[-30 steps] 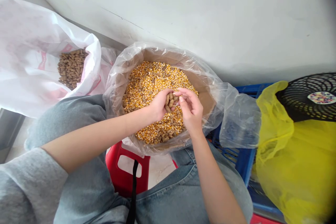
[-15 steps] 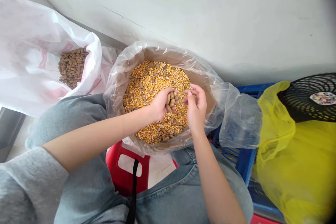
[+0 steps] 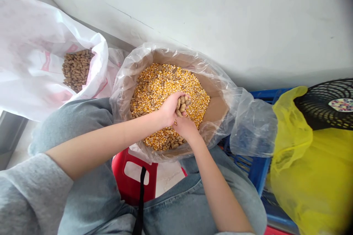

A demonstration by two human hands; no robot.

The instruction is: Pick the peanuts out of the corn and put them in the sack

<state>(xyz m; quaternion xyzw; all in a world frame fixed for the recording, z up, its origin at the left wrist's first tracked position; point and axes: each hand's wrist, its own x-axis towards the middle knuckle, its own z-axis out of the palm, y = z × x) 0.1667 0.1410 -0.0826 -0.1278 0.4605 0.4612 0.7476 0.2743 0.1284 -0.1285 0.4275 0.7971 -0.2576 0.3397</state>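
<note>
Several unshelled peanuts (image 3: pixel 182 105) rest in my left hand (image 3: pixel 171 108), whose fingers curl round them above the corn. Close beneath it, partly overlapped, is my right hand (image 3: pixel 185 126); its fingertips are hidden, and whatever they hold cannot be seen. Both hands are over a container lined with clear plastic (image 3: pixel 217 69). Yellow and white corn kernels (image 3: pixel 162 91) fill its bottom, with peanuts mixed in, more thickly at the left and lower edges.
A white bag (image 3: pixel 30 62) at the left holds a heap of peanuts (image 3: pixel 77 68). On the right are a blue crate (image 3: pixel 259 176), a yellow bag (image 3: pixel 314 180) and a black fan-like grille (image 3: pixel 325 99). A red stool (image 3: pixel 132 191) shows below, and a wall stands behind.
My right hand has moved left and down, from beside the left hand to beneath it. My left hand still holds peanuts in nearly the same place.
</note>
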